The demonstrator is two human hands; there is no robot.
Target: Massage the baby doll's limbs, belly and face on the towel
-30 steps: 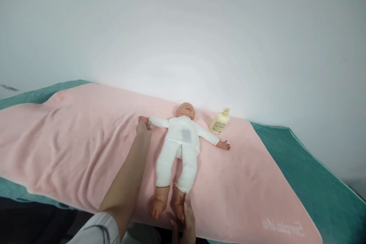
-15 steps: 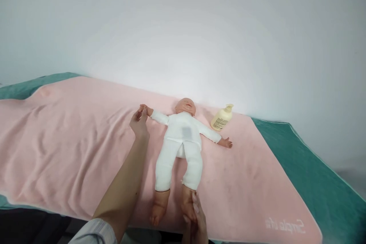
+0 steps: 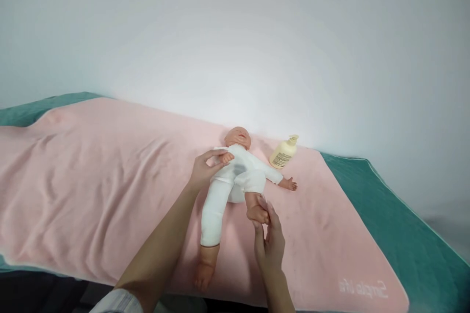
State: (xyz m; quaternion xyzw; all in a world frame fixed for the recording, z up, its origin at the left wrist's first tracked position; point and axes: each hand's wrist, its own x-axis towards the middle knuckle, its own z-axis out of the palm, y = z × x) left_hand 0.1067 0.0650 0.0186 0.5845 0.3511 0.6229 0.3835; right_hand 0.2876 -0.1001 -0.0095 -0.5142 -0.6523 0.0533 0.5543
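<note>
A baby doll [image 3: 212, 210] with a white cloth body lies on its back, head toward the wall. My left hand [image 3: 203, 168] is closed on the doll's hand [image 3: 227, 157], holding that arm folded over the chest. With thumb and fingers, my right hand [image 3: 270, 239] grips the doll's foot [image 3: 258, 212] on the right side of the view, and that leg is raised and bent toward the belly. The other leg lies straight on the blanket. The doll's other arm stretches out to the right, near a pale yellow pump bottle [image 3: 282, 153].
A pink blanket [image 3: 110, 171] with some wrinkles on its left lies under the doll. Green cloth [image 3: 389, 215] shows beneath it at both sides. A white wall [image 3: 235, 49] rises directly behind. Something dark [image 3: 33, 288] is below the front edge at left.
My left hand has brought the doll's arm from outstretched at the side inward across its chest. My right hand has taken the foot and pushed it up, bending the leg.
</note>
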